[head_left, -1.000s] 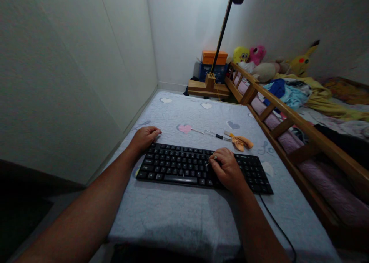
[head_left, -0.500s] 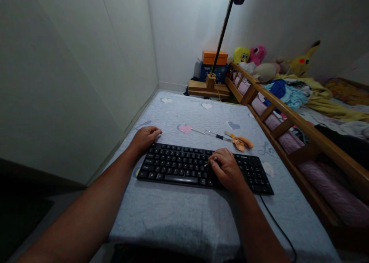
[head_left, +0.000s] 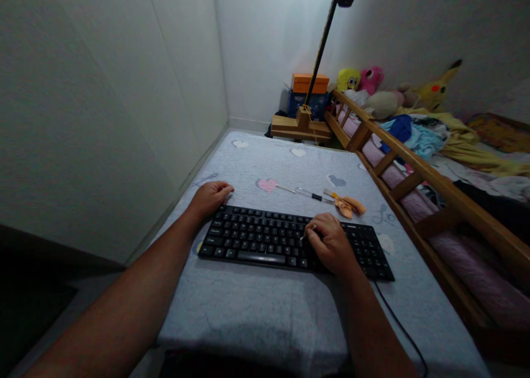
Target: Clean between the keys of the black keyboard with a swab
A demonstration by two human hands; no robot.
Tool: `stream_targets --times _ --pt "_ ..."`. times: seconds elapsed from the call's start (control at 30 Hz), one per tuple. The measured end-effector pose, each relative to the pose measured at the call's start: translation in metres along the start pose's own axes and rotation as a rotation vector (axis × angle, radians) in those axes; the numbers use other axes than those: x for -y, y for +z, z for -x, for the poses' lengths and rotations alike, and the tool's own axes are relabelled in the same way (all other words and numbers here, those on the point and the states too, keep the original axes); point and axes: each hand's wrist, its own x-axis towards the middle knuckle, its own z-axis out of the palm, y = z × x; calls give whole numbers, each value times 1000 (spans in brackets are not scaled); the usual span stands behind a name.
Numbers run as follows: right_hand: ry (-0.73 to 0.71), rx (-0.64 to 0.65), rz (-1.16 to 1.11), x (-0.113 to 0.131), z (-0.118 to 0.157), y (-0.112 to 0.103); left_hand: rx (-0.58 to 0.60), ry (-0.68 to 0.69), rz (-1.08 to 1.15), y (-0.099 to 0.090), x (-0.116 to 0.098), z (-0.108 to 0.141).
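A black keyboard (head_left: 256, 237) lies flat on the heart-patterned cloth. My right hand (head_left: 329, 243) is over its right-middle keys, closed in a pinch on a thin cotton swab (head_left: 303, 238) whose white tip points at the keys. My left hand (head_left: 210, 198) rests by the keyboard's upper left corner, fingers curled together; whether anything is in them I cannot make out. Behind the keyboard lie a thin light stick (head_left: 285, 189), a slim metal tool with a black grip (head_left: 317, 197), a small brush with a yellow part (head_left: 330, 193) and a bunched orange cloth (head_left: 350, 206).
The keyboard's cable (head_left: 399, 325) runs off toward the near right edge. A wooden bed rail (head_left: 408, 171) borders the table (head_left: 248, 306) on the right, a white cabinet (head_left: 124, 102) on the left. Beyond the far edge stands a lamp-like pole (head_left: 321, 49) on a wooden base.
My right hand has slid slightly to the right across the keys with the cotton swab. The left hand stays where it was. The view has shifted a little.
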Motion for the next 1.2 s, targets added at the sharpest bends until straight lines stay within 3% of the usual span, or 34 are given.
stream_targets --times 1.2 --pt "-5 4 -65 7 -3 9 -18 7 -15 0 -1 0"
